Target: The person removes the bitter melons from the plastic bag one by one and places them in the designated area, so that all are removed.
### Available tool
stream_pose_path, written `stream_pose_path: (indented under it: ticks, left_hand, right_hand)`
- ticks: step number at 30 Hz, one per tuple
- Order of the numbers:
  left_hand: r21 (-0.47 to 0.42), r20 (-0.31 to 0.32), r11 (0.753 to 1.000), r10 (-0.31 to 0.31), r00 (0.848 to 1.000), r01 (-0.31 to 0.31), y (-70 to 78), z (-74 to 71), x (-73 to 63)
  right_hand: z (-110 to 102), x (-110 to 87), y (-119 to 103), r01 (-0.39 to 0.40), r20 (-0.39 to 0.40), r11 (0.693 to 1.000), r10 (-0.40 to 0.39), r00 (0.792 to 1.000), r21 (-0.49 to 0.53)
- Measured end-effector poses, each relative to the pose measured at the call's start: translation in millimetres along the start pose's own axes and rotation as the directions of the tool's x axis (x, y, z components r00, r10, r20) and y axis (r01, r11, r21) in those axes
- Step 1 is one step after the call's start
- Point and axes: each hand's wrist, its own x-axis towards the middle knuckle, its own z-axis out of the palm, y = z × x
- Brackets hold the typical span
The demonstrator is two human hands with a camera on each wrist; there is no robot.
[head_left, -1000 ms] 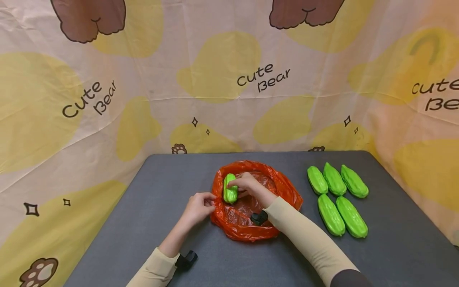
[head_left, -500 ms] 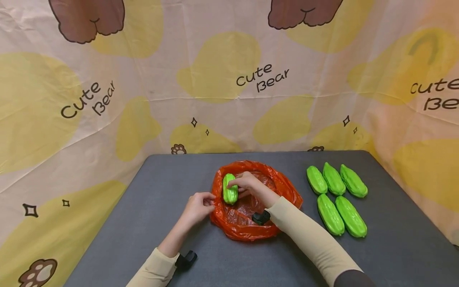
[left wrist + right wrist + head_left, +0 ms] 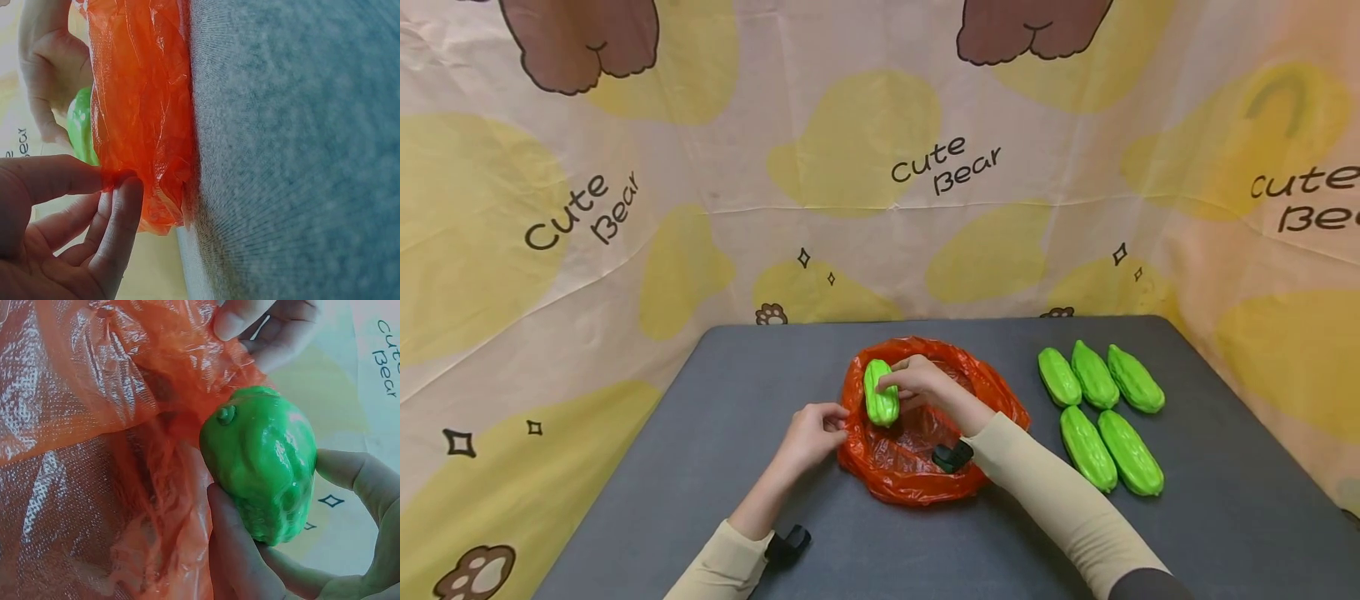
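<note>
A glossy, ridged bitter melon (image 3: 881, 394) is over the left inside of a red plastic bag (image 3: 910, 490), whose mouth is spread wide on the table. My right hand (image 3: 925, 380) grips this melon between thumb and fingers, as the bitter melon (image 3: 265, 462) in the right wrist view also shows. At the bag's left edge, my left hand (image 3: 808, 435) pinches the rim. In the left wrist view, the thumb and fingertips of my left hand (image 3: 81, 219) meet on the red film of the bag (image 3: 140, 112).
Several more bitter melons (image 3: 1123, 452) lie in two rows on the right of the dark grey table (image 3: 760, 358). A patterned cloth (image 3: 850, 142) hangs behind the table and along its sides. A black wrist camera (image 3: 952, 457) hangs over the bag.
The held melon has come up slightly and tilted a little, and my right wrist has shifted slightly rightward. My left hand stays on the bag's rim.
</note>
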Motion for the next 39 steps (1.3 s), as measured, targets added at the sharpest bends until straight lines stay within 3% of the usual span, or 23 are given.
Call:
stream_pose_path:
  ticks: [13,31,39]
  left_hand:
    - [0.008,-0.007,1.000,0.023,1.000,-0.023,1.9,-1.6,-0.2]
    - [0.011,0.000,1.000,-0.001,1.000,0.001,0.7,-0.8,0.2]
    - [0.003,-0.007,1.000,0.006,1.000,-0.006,-1.0,0.1,0.3]
  right_hand:
    - [-11,-15.0,-8,0.019,-0.001,1.000,-0.019,1.000,0.013]
    - [-31,-38.1,-8,0.048,0.022,0.997,-0.049,0.999,0.063]
    - [-46,-49.7,-9,0.068,0.021,0.998,-0.068,0.997,0.006]
